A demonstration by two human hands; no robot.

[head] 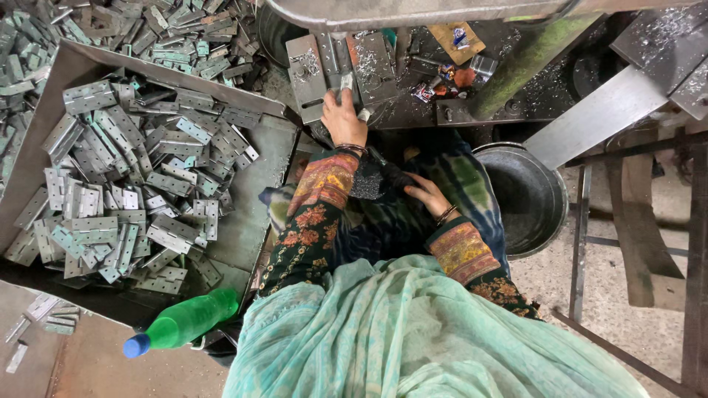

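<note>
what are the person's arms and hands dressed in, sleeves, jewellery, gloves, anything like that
Both hands are bare, without gloves. The left hand and right hand each have dark bangles at the wrist. The sleeves are dark green with orange flowers and broad orange patterned cuffs.

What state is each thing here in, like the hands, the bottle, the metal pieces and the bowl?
Left hand: stretched forward, fingers gripping a small metal piece at the machine bed.
Right hand: resting in the lap, holding nothing that shows.
Green bottle: lying on its side, blue cap on.
Hinge plates: heaped loose in the tray.
Metal bowl: upright, looks empty.
</note>
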